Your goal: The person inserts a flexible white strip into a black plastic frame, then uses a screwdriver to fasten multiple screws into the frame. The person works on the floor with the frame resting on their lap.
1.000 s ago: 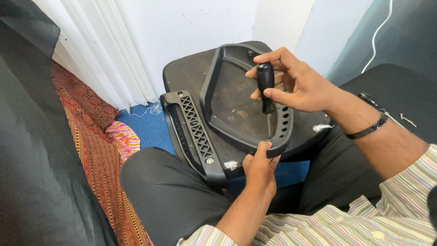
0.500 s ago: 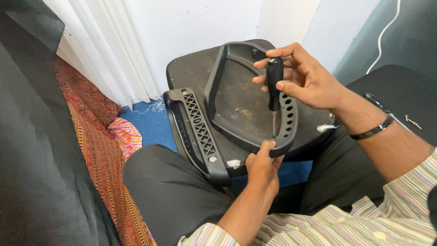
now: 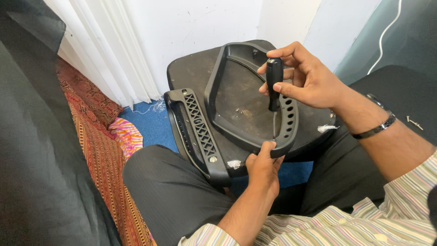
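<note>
1. Two hands are busy on a black plastic chair part (image 3: 255, 123) that rests on the person's lap, on top of a black seat board (image 3: 195, 68).
2. The right hand (image 3: 309, 79) is closed around the black handle of a screwdriver (image 3: 274, 82). The screwdriver stands upright, with its thin metal tip down near the part's front rim.
3. The left hand (image 3: 263, 168) is pinched tight on that front rim, just below the tip.
4. A black ribbed armrest (image 3: 195, 132) lies just beside the part.
</note>
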